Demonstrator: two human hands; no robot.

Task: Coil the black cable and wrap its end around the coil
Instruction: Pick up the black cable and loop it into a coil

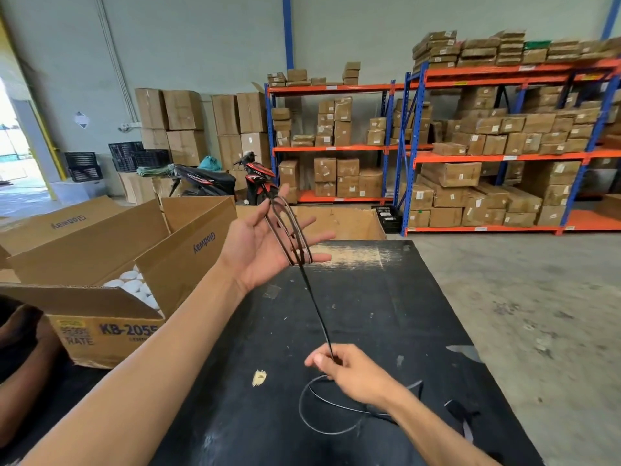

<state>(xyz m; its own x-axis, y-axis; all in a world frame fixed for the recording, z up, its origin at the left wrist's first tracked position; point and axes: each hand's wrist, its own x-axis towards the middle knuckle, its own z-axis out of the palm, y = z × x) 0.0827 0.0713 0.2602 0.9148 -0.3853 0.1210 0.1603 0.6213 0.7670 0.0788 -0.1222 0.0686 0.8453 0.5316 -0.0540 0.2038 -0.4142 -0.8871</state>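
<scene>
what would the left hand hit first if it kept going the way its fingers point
Probably nothing close: the left hand, with cable loops over its fingers, points up and right over the black table. Depth beyond is unclear.

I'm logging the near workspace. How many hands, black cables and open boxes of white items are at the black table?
Hands: 2, left hand and right hand
Black cable: 1
Open box of white items: 1
Total: 4
</scene>
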